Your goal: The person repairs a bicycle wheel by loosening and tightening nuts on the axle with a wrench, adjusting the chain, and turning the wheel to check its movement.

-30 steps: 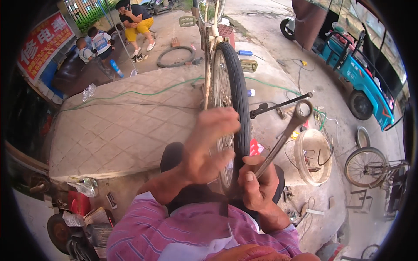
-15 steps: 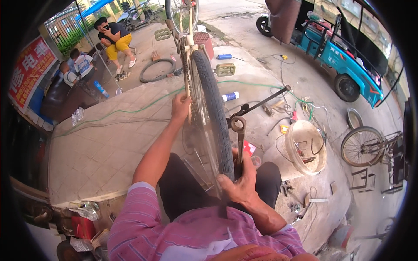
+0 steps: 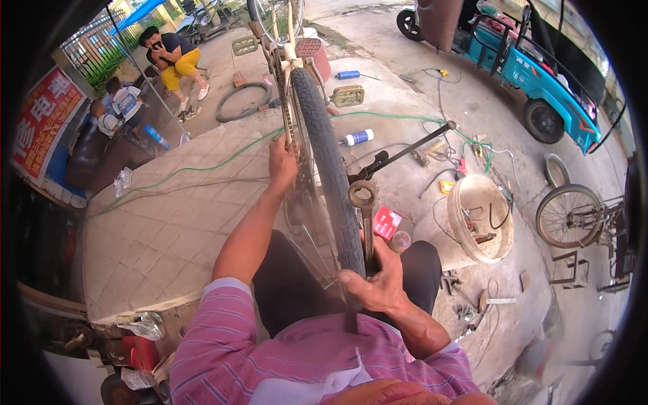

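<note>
A bicycle wheel with a black tyre (image 3: 325,155) stands upright between my knees, still joined to the cream bicycle frame (image 3: 291,52). My left hand (image 3: 283,162) is at the chain side of the wheel, beside the hub area. Its fingers are bent, and their tips are partly hidden against the bicycle. My right hand (image 3: 379,278) grips a large ring spanner (image 3: 365,209), ring end up, along the tyre's right side. The right thumb presses near the tyre's lower end. Behind the spanner, a dark metal bar with a lever-like head (image 3: 398,158) slants up to the right.
On the right stands a dirty white bucket (image 3: 455,223) of tools. A red packet (image 3: 386,222), a blue-and-white bottle (image 3: 358,138) and a green hose (image 3: 223,164) lie on the paving. A loose tyre (image 3: 243,102) rests near a crouching person (image 3: 172,61). A blue cargo tricycle (image 3: 540,88) is parked at far right.
The view has shifted a little, showing more of the red packet beside the spanner. My left hand's fingers have moved slightly upward along the chain side. The right hand keeps its grip on the spanner.
</note>
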Demonstrator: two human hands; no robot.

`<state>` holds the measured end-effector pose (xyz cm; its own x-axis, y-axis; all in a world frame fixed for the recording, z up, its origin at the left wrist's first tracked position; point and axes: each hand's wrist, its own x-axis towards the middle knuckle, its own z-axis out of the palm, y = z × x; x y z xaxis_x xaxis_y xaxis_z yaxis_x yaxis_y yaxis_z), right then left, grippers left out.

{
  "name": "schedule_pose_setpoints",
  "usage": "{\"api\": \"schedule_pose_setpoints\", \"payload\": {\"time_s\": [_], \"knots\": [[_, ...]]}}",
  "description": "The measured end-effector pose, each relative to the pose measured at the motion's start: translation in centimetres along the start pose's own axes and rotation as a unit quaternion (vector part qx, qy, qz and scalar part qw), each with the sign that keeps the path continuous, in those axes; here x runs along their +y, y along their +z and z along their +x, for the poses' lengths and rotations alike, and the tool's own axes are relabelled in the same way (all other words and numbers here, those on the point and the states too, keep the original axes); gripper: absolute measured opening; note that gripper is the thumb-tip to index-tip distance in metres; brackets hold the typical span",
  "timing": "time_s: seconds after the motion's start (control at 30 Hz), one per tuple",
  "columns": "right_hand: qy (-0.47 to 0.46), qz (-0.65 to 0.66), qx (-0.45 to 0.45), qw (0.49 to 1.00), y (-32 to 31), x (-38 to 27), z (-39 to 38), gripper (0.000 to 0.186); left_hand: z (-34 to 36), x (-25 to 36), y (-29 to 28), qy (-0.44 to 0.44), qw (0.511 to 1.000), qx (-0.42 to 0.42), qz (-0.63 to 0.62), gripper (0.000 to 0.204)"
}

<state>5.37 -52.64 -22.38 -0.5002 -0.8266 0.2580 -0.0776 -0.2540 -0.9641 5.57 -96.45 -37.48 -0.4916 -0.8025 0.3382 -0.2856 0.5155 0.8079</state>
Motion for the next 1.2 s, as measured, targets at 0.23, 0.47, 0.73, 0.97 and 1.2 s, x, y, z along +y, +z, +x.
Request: {"api": "schedule_pose_setpoints", "payload": {"time_s": [0.23, 0.47, 0.73, 0.97, 1.2], "knots": [[-0.042, -0.039, 0.011, 0.998, -0.2, 0.8, -0.5, 0.065, -1.2, 1.7, 0.1, 0.062, 0.993, 0.008, 0.095, 0.045], [-0.013, -0.015, 0.018, 1.000, -0.3, 0.5, -0.6, 0.064, -1.0, 1.3, -0.2, 0.062, 0.994, 0.032, 0.079, 0.046], [-0.041, -0.017, 0.004, 0.999, 0.2, 1.4, -0.3, 0.070, -1.1, 1.6, -0.5, 0.007, 0.999, 0.002, 0.045, 0.044], [0.016, 0.019, 0.030, 0.999, -0.1, 0.9, -0.6, 0.071, -1.4, 1.7, 0.2, 0.055, 0.996, 0.009, 0.067, 0.044], [-0.030, -0.001, 0.041, 0.999, -1.7, 1.2, -1.4, 0.060, -1.3, 2.8, 1.7, 0.067, 0.993, 0.029, 0.090, 0.038]]}}
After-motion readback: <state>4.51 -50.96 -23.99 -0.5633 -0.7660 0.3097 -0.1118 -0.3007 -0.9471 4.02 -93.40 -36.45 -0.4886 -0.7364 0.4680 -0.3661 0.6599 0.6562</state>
